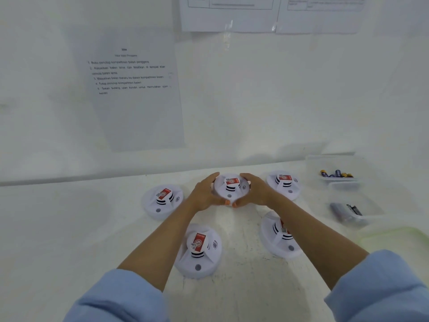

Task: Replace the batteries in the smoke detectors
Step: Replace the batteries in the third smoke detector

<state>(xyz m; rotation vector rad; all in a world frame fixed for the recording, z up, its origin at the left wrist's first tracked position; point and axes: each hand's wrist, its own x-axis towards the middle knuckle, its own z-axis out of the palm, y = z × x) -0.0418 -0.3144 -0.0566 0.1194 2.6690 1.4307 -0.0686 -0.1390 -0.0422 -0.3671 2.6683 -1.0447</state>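
Several round white smoke detectors with red labels lie on the white table. My left hand point(205, 196) and my right hand point(255, 191) clasp the far middle smoke detector point(231, 188) from both sides, thumbs meeting at its near edge. Other detectors lie at the left point(162, 201), near centre point(199, 249), far right point(284, 183) and near right point(278, 238), the last partly hidden by my right forearm. A clear tray point(336, 180) at the far right holds dark blue and gold batteries. A second clear tray point(357, 217) nearer me holds grey and black batteries.
The white wall stands close behind the table, with a printed instruction sheet point(130, 89) taped at the left and more papers point(232, 15) above. A pale green container rim point(394, 235) shows at the right edge. Light blue sleeves cover my upper forearms.
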